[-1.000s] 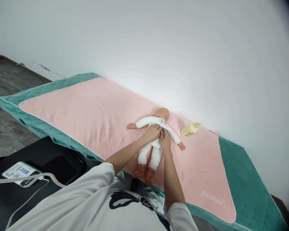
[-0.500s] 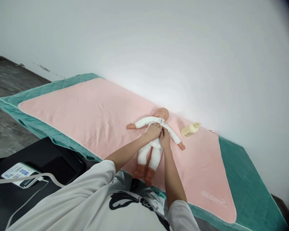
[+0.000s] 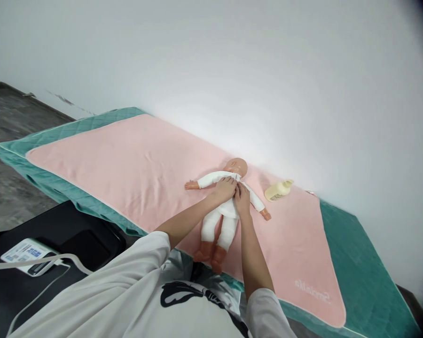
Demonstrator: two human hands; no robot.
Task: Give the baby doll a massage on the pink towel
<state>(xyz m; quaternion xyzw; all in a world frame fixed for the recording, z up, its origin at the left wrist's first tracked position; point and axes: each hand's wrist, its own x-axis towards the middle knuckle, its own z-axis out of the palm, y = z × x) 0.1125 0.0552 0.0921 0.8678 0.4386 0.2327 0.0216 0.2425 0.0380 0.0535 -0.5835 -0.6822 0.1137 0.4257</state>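
A baby doll [image 3: 237, 165] lies on its back with its arms spread, its head toward the wall and its feet toward me. It wears a white long-sleeved top [image 3: 211, 178] and white trousers [image 3: 228, 230]. My left hand [image 3: 226, 188] rests across the chest, fingers bent at the front of the top just below the neckline. Beside it, my right hand [image 3: 242, 197] is closed at the same spot, thumb and fingers together on the cloth. The fingertips of both hands nearly meet, and what lies between them is partly hidden.
A pale yellow pump bottle [image 3: 279, 190] lies on its side right of the doll. Under both is a pink mat [image 3: 127, 164] on a green quilted cover [image 3: 359, 263]. At left, a white device [image 3: 31, 256] with cables sits on a black surface [image 3: 91, 239]. The wall [image 3: 232, 70] stands behind.
Both hands have shifted slightly up toward the doll's neckline, with their fingers closer together. The doll and bottle have stayed in place.
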